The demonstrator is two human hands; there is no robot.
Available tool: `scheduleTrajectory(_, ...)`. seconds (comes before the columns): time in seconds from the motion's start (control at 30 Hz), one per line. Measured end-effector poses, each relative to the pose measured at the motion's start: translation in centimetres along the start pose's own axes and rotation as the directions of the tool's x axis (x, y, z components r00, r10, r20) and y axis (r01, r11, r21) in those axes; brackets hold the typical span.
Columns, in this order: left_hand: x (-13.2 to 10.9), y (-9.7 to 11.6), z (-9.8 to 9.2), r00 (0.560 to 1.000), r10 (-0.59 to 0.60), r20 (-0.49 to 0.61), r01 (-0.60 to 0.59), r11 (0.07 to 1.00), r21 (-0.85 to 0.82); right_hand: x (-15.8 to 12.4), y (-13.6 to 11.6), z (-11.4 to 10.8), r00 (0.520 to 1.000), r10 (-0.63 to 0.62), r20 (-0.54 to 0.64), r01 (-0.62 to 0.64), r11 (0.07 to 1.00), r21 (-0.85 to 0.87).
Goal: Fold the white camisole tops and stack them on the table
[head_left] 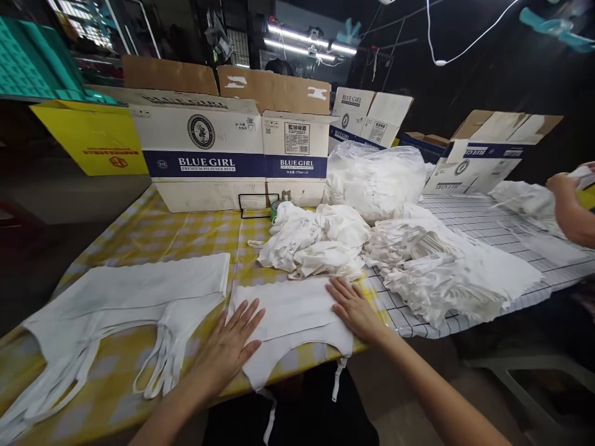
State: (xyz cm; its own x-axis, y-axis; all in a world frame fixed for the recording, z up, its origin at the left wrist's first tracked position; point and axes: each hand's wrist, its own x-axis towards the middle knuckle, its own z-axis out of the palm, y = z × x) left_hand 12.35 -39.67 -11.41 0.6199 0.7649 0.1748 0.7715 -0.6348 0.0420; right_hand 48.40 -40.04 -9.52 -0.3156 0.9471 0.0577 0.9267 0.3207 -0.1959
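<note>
A yellow-and-white checked table cover (195,238) bears 1 white garment (297,310) spread flat at the front edge, straps hanging over, a layered white stack (149,288) on the left, a crumpled white heap (320,241), a black wire frame (240,205) and 1 large carton (223,139). Adjoining on the right, a black-gridded white cover (483,226) carries a pile of white pieces (427,266) and a 2nd carton (483,164).

Glaring tube lights (297,36), gloom around

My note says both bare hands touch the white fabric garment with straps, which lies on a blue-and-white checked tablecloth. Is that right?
Not quite: the head view shows it on a yellow-and-white checked tablecloth, not blue. The left hand and right hand do touch the white fabric garment with straps.
</note>
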Motion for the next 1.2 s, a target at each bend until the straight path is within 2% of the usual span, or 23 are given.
scheduleTrajectory(0.1, -1.6, -1.0, -0.6, 0.999, -0.022, 0.047, 0.024, 0.999, -0.045, -1.3, 2.2, -0.5, 0.998, 0.055, 0.002, -0.055, 0.998, -0.023)
scheduleTrajectory(0.17, -1.8, -0.9, -1.1, 0.995, -0.052, 0.08, 0.058, 0.996, -0.07, -1.9, 2.6, -0.7, 0.994, 0.097, -0.045, -0.098, 0.995, -0.025)
scheduleTrajectory(0.23, -1.7, -0.1, -1.6, 0.992, -0.092, 0.088, 0.099, 0.992, -0.082, -2.2, 2.0, -0.7, 0.982, 0.14, -0.129, -0.144, 0.989, -0.02)
scheduleTrajectory(0.3, -1.4, 1.2, -1.9, 0.993, -0.083, 0.079, 0.09, 0.991, -0.101, -2.4, 1.0, -0.5, 0.978, 0.135, -0.158, -0.14, 0.99, -0.021)
scheduleTrajectory(0.4, -1.4, 2.5, -2.4, 0.998, -0.041, 0.056, 0.049, 0.989, -0.14, -2.7, 0.1, -0.3, 0.997, 0.064, -0.042, -0.064, 0.998, -0.016)
scheduleTrajectory(0.47, -1.3, 2.7, -2.7, 0.996, -0.071, 0.057, 0.079, 0.984, -0.162, -2.8, 0.0, -0.5, 0.996, 0.082, -0.02, -0.082, 0.997, 0.0)
scheduleTrajectory(0.6, 0.1, 3.3, -2.8, 0.988, -0.123, 0.091, 0.14, 0.968, -0.211, -1.7, -0.1, -1.1, 0.974, 0.159, -0.162, -0.161, 0.987, 0.003)
scheduleTrajectory(0.67, 1.0, 4.6, -2.4, 0.993, -0.073, 0.089, 0.092, 0.969, -0.229, -0.9, -0.3, -0.9, 0.982, 0.12, -0.148, -0.122, 0.992, -0.008)
scheduleTrajectory(0.73, 1.5, 6.0, -2.0, 0.995, -0.005, 0.103, 0.029, 0.971, -0.236, -0.5, -0.4, -0.4, 0.993, 0.089, -0.079, -0.09, 0.996, -0.012)
scheduleTrajectory(0.83, 1.3, 6.9, -1.9, 0.986, 0.065, 0.151, -0.021, 0.96, -0.278, -0.9, 0.0, 0.1, 0.995, 0.101, -0.022, -0.101, 0.995, -0.002)
scheduleTrajectory(0.9, 1.0, 6.4, -2.3, 0.981, 0.078, 0.175, -0.014, 0.941, -0.337, -1.4, 0.5, 0.0, 0.993, 0.111, -0.041, -0.11, 0.994, 0.023)
scheduleTrajectory(0.93, 1.0, 5.8, -2.3, 0.985, 0.043, 0.167, 0.018, 0.937, -0.35, -1.6, 0.7, -0.2, 0.989, 0.127, -0.07, -0.124, 0.991, 0.044)
scheduleTrajectory(1.0, 1.2, 4.5, -2.1, 0.987, -0.126, 0.099, 0.151, 0.938, -0.311, -1.5, 1.1, -0.8, 0.975, 0.177, -0.135, -0.164, 0.981, 0.1)
scheduleTrajectory(1.03, 1.4, 3.8, -1.8, 0.974, -0.219, 0.05, 0.225, 0.936, -0.271, -1.1, 1.3, -1.1, 0.967, 0.199, -0.156, -0.181, 0.975, 0.127)
scheduleTrajectory(1.1, 1.9, 2.9, -0.9, 0.948, -0.317, -0.016, 0.309, 0.932, -0.189, 0.2, 1.8, -1.7, 0.962, 0.222, -0.162, -0.196, 0.968, 0.158)
scheduleTrajectory(1.2, 2.4, 2.5, 0.1, 0.961, -0.277, -0.005, 0.275, 0.956, -0.105, 3.1, 3.4, -2.2, 0.967, 0.225, -0.12, -0.203, 0.964, 0.17)
